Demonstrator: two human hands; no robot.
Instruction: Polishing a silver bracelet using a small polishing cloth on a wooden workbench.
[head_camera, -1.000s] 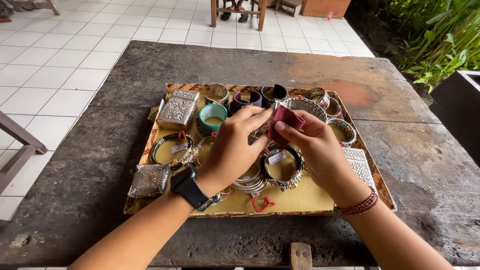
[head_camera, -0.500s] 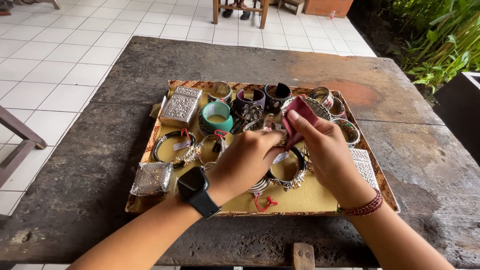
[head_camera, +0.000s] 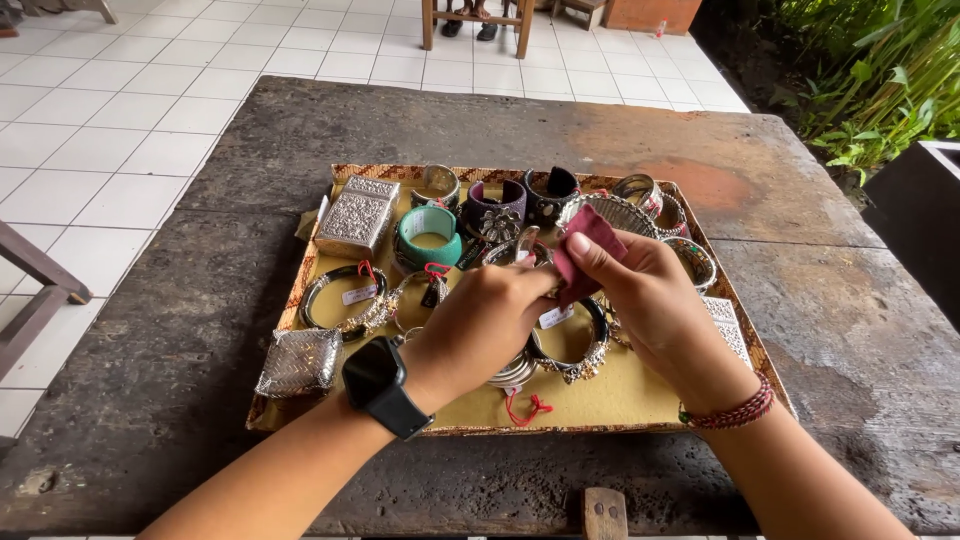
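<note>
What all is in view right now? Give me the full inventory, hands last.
table: one, dark weathered wood, centre
tray: one, yellow-lined with patterned rim, on the table
embossed box: one, silver, tray's far left
woven pouch: one, silver, tray's near left corner
teal bangle: one, beside the box
other bangles: several, silver and dark, some tagged, across the tray
pink cloth: one, over the tray
chair legs: wooden, far floor
plants: green, top right
left hand: black watch on its wrist, holds a silver piece
right hand: red wrist cord, holds the pink cloth
</note>
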